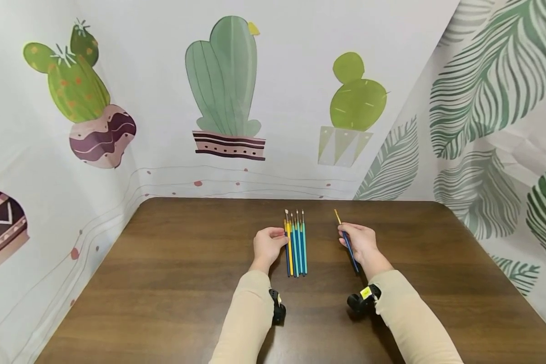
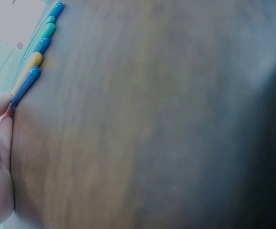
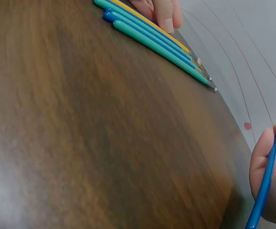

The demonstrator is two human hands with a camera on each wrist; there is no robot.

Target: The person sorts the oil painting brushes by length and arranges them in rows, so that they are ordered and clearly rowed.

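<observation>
Several paintbrushes lie side by side on the brown table, bristles toward the far edge; their handles are dark blue, yellow and turquoise. At the row's left end, my left hand pinches the outermost blue paintbrush between thumb and finger, right beside the yellow one. Apart from the row, to its right, my right hand holds another blue paintbrush between thumb and fingers, tilted with its golden tip pointing away. In the right wrist view, its blue handle runs down past the fingers.
The wooden table reaches back to a white cloth wall printed with cacti and leaves. Each wrist carries a small black camera over a beige sleeve.
</observation>
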